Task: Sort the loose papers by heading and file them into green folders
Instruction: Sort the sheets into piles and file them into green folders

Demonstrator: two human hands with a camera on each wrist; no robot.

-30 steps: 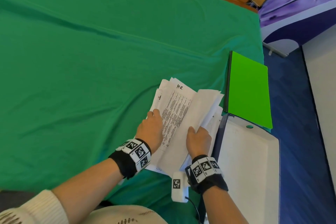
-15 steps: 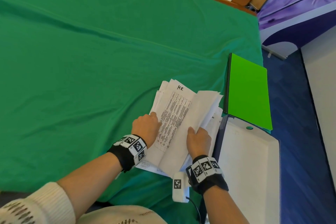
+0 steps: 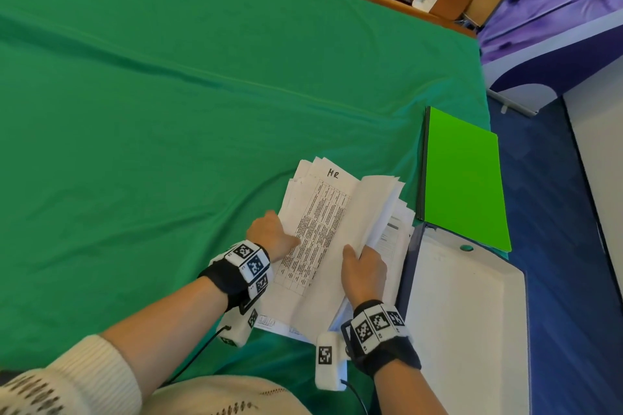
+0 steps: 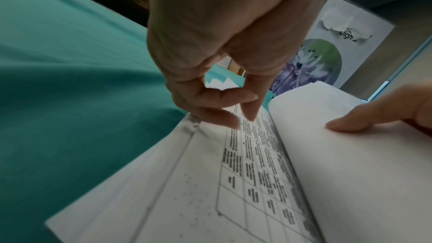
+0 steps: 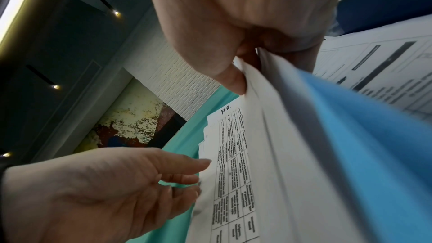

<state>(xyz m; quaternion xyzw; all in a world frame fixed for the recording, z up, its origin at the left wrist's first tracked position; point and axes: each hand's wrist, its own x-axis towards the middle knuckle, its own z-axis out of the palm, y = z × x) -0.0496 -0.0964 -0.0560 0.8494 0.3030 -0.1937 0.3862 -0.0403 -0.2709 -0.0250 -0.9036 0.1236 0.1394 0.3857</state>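
The table (image 3: 168, 111), under a green cloth, lies to the left of everything. The left hand (image 3: 269, 236) sits at the left edge of the papers (image 3: 323, 246), its fingers (image 4: 217, 97) loosely bent and narrow, the tips touching the top sheet's margin without clasping it. Just right of those fingertips is the sheet (image 3: 320, 222) marked "HR", with a printed grid, lying flat on top of the pile. Right again, the right hand (image 3: 364, 269) grips a lifted sheaf (image 3: 374, 205), thumb on top and fingers (image 5: 306, 58) curled beneath, so the sheets stand turned back like pages of an open book. Beyond the right fingers, a green folder (image 3: 465, 182) lies shut on the table's far-right edge, just beside the papers, with a white binder (image 3: 465, 330) touching its near end.
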